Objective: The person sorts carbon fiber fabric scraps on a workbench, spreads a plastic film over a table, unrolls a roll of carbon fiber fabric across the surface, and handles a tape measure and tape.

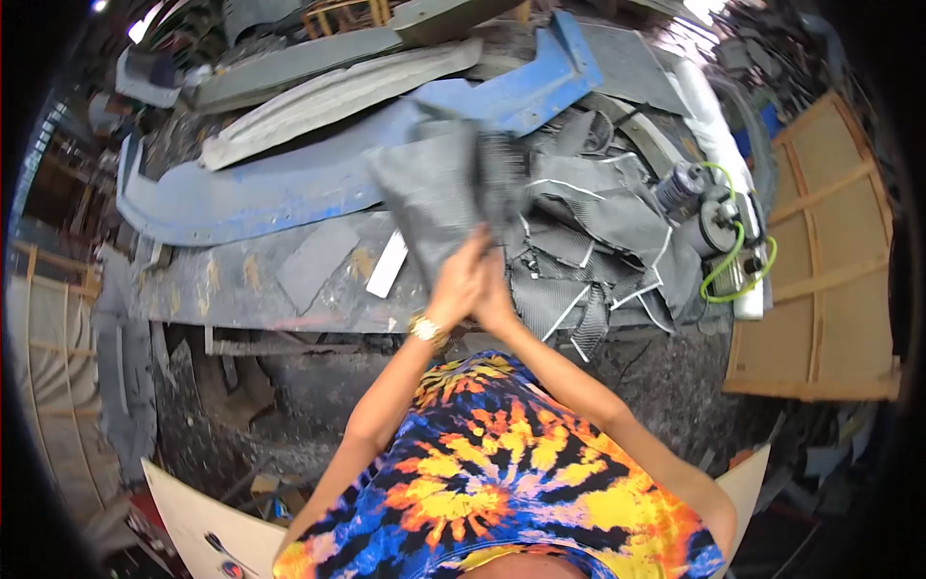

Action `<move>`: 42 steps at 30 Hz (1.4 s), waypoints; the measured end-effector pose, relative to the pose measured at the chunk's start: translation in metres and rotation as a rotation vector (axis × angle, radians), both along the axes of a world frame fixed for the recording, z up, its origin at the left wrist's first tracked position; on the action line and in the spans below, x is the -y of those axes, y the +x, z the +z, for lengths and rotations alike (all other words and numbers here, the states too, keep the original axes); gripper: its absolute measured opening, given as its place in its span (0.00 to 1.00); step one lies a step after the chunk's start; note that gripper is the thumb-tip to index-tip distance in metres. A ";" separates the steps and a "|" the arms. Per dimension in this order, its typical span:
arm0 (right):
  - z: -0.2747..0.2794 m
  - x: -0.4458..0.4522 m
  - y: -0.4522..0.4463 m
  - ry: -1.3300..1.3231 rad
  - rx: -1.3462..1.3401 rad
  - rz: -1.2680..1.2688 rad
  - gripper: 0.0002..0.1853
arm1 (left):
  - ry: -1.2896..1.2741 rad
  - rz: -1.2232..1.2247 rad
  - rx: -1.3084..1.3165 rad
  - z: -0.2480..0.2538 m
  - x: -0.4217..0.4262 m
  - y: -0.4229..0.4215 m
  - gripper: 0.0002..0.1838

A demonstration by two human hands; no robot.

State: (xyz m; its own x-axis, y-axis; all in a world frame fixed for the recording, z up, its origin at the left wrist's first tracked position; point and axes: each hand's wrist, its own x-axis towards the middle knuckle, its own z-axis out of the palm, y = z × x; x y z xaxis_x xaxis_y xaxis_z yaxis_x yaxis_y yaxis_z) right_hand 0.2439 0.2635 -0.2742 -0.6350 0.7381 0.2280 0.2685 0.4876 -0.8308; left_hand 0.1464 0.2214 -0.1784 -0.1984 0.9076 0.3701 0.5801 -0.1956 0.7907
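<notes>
Both of my hands are close together over the front part of the worktable (207, 280). My left hand (458, 285), below a gold watch (425, 330), is closed on the lower edge of a dark grey woven sheet (429, 183). Against it on the right, my right hand (494, 294) is also closed at the same edge. The sheet stands up from my hands and is blurred, with a darker fold at its right. A heap of dark woven cloth pieces with white edges (598, 217) lies to the right. Left of the sheet is a white strip (388, 264).
A long blue panel (280, 198) crosses the table behind my hands, with a pale curved panel (338, 101) beyond. At the right are a spray gun with a green hose (719, 224) and a white roll (709, 116). A wooden-framed board (820, 241) stands farther right.
</notes>
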 end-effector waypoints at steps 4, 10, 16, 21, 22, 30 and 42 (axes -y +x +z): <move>0.026 -0.028 0.066 -0.236 -0.312 -0.299 0.37 | 0.021 -0.272 -0.075 -0.028 -0.073 0.065 0.24; -0.012 -0.051 0.142 -0.574 -0.692 -0.369 0.30 | 0.020 -0.547 -0.121 0.013 -0.058 0.100 0.29; 0.013 0.000 0.186 -0.677 -0.667 -0.766 0.32 | 0.030 0.139 0.094 -0.011 0.032 -0.045 0.14; 0.034 0.016 0.191 -0.190 -0.397 -0.710 0.28 | -0.247 0.659 -0.478 -0.094 0.065 -0.130 0.29; 0.046 0.016 0.175 -0.147 -0.374 -0.651 0.27 | -0.416 0.714 -0.556 -0.102 0.066 -0.130 0.34; 0.062 0.006 -0.021 0.497 0.164 0.342 0.23 | -0.517 0.531 -0.575 -0.116 0.049 -0.134 0.44; 0.018 -0.085 0.008 0.458 1.141 0.203 0.32 | -0.383 0.466 -0.540 -0.115 0.049 -0.156 0.40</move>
